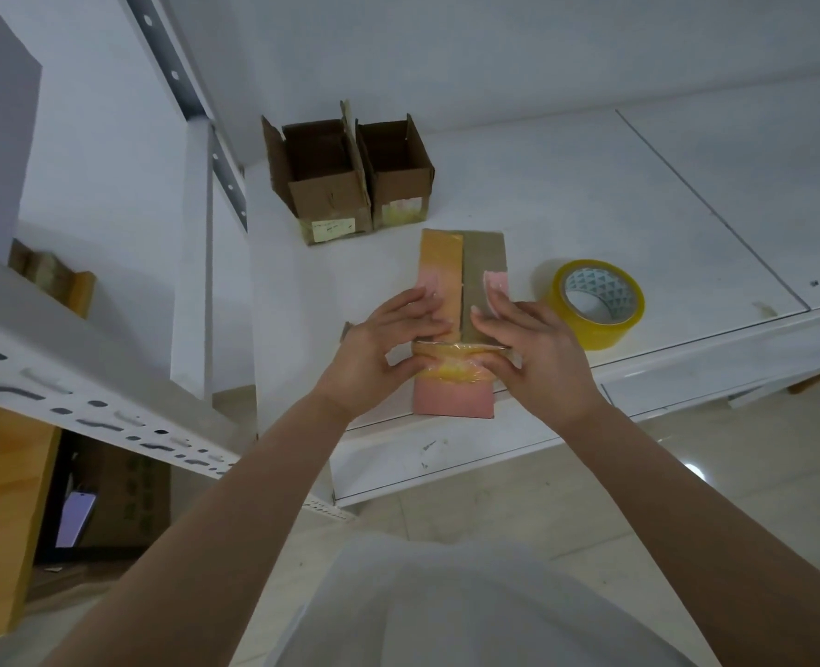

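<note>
Left grip (388, 351), right grip (537, 351) pressed flat on pink-orange cardboard box (452, 402); yellow tape roll (588, 332) beside; open brown cartons (326, 197) behind.

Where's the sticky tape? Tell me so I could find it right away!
Start at the white shelf top, then go to its front edge, just right of the person's right hand. The tape roll lies flat there: a round, see-through yellow ring with a white core, unlike the brown, square open boxes behind.
</note>
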`<state>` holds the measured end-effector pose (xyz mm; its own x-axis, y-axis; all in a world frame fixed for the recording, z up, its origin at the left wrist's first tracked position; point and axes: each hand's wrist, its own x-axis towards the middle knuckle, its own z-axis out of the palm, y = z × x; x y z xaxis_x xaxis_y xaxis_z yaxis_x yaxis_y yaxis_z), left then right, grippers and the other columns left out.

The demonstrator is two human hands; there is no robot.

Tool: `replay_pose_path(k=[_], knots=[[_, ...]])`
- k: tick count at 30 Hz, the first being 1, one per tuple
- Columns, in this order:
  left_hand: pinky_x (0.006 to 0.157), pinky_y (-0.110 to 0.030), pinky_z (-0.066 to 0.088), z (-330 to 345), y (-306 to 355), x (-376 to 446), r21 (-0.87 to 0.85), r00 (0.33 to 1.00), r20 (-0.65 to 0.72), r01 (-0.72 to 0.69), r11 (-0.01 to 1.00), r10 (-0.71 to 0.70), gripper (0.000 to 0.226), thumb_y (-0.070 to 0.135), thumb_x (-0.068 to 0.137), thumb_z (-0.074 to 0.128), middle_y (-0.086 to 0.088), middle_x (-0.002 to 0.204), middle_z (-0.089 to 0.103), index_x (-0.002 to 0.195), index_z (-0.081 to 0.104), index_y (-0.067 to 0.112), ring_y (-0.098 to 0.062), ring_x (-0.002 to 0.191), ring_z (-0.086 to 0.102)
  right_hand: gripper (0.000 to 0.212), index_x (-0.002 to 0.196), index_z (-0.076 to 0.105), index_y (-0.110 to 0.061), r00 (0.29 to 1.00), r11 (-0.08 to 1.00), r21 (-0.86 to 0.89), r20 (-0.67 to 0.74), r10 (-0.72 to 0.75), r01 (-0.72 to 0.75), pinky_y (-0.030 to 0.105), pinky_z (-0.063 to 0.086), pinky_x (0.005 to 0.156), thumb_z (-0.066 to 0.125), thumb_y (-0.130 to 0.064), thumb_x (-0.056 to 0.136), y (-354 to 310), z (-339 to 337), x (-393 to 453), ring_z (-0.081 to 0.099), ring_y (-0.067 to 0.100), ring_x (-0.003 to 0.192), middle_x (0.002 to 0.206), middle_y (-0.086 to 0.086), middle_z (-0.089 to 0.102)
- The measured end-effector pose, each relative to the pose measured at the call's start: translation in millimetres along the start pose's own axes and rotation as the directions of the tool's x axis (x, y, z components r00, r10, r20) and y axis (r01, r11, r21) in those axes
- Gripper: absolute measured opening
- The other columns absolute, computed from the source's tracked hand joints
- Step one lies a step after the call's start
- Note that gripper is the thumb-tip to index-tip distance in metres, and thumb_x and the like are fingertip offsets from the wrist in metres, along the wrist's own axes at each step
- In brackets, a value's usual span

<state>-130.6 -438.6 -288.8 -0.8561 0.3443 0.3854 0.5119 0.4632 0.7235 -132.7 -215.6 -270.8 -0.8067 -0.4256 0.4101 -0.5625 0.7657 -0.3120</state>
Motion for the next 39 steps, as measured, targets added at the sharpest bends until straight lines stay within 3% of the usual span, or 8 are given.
replay_pose_path(k=[12, 17, 20, 22, 26, 30, 35, 39], knots=[[0.109, -0.039, 0.041, -2.7, 9.9, 4.5, 0.032, 0.999, -0.024, 0.039, 0.999, -0.038, 0.027, 0.007, 0.087, 0.069, -0.009, 0.127, 0.063, 0.113, 0.071, 0.004, -0.023, 0.133, 0.047, 0.044, 0.120, 0.068, -0.005, 0.994, 0.993, 0.061, 0.057, 0.093, -0.096, 0.055, 0.050, 0.087, 0.077, -0.023, 0.081, -3.9, -2.5, -1.9, 0.059, 0.043, 0.108, 0.139, 0.015, 0.054], [0.111, -0.052, 0.031, 3.9, 24.1, 11.5, 0.229, 0.998, 0.057, -0.033, 0.973, 0.020, 0.048, 0.023, 0.085, 0.071, -0.017, 0.137, 0.055, 0.128, 0.062, 0.004, -0.034, 0.139, 0.035, 0.046, 0.126, 0.064, -0.012, 0.980, 0.982, 0.105, 0.136, 0.145, -0.160, 0.051, 0.045, 0.093, 0.076, -0.022, 0.083, -5.1, -6.6, 3.1, 0.056, 0.038, 0.117, 0.148, 0.009, 0.045], [0.112, -0.051, 0.032, 17.5, 31.2, 12.3, 0.266, 0.997, 0.075, -0.052, 0.963, 0.033, 0.045, 0.015, 0.090, 0.065, -0.022, 0.138, 0.051, 0.131, 0.057, 0.000, -0.041, 0.138, 0.034, 0.059, 0.139, 0.050, -0.009, 0.980, 0.976, 0.149, 0.145, 0.136, -0.157, 0.046, 0.045, 0.098, 0.072, -0.022, 0.087, -4.7, -9.9, -1.8, 0.056, 0.035, 0.120, 0.151, 0.008, 0.041], [0.112, -0.046, 0.035, 22.4, 32.4, 9.6, 0.267, 0.999, 0.043, -0.022, 0.963, 0.010, 0.040, 0.012, 0.090, 0.065, -0.022, 0.137, 0.053, 0.128, 0.060, -0.001, -0.040, 0.137, 0.038, 0.070, 0.142, 0.043, -0.002, 0.959, 0.928, 0.243, 0.085, 0.272, -0.284, 0.029, 0.043, 0.097, 0.074, -0.030, 0.085, -5.2, -10.2, -11.4, 0.059, 0.029, 0.115, 0.143, 0.012, 0.051], [0.110, -0.041, 0.035, 26.8, 35.4, 11.0, 0.309, 1.000, -0.001, 0.000, 0.951, 0.000, 0.037, 0.011, 0.089, 0.065, -0.024, 0.134, 0.055, 0.124, 0.063, -0.002, -0.041, 0.133, 0.043, 0.056, 0.114, 0.062, -0.011, 0.863, 0.860, 0.076, 0.012, 0.505, -0.505, 0.036, 0.048, 0.076, 0.068, -0.055, 0.081, -6.7, -7.4, -23.7, 0.063, 0.023, 0.087, 0.102, 0.002, 0.068], [0.111, -0.037, 0.033, 29.4, 40.5, 11.7, 0.297, 1.000, 0.000, 0.020, 0.955, -0.021, 0.037, 0.010, 0.090, 0.064, -0.022, 0.136, 0.054, 0.125, 0.062, -0.001, -0.039, 0.135, 0.041, 0.043, 0.083, 0.068, -0.011, 0.898, 0.889, -0.140, 0.009, 0.441, -0.435, 0.036, 0.040, 0.070, 0.061, -0.053, 0.088, -6.2, -8.5, -21.1, 0.061, 0.029, 0.076, 0.074, 0.004, 0.070], [0.112, -0.037, 0.033, 29.8, 42.3, 12.6, 0.290, 0.999, -0.010, 0.041, 0.956, -0.040, 0.037, 0.008, 0.090, 0.065, -0.022, 0.135, 0.054, 0.125, 0.062, -0.002, -0.039, 0.136, 0.041, 0.032, 0.057, 0.066, -0.003, 0.964, 0.949, -0.174, -0.100, 0.248, -0.263, 0.037, 0.040, 0.060, 0.078, -0.021, 0.081, -9.4, -8.7, -19.6, 0.050, 0.034, 0.044, 0.044, 0.019, 0.052], [0.112, -0.039, 0.034, 29.5, 42.2, 12.7, 0.279, 0.999, -0.013, 0.052, 0.959, -0.050, 0.037, 0.008, 0.089, 0.066, -0.022, 0.135, 0.054, 0.124, 0.062, -0.003, -0.039, 0.135, 0.041, 0.048, 0.064, 0.066, -0.007, 0.975, 0.963, -0.161, 0.019, 0.222, -0.217, 0.038, 0.038, 0.071, 0.052, -0.043, 0.092, -1.8, -8.4, -21.5, 0.056, 0.032, 0.058, 0.055, 0.013, 0.061]])
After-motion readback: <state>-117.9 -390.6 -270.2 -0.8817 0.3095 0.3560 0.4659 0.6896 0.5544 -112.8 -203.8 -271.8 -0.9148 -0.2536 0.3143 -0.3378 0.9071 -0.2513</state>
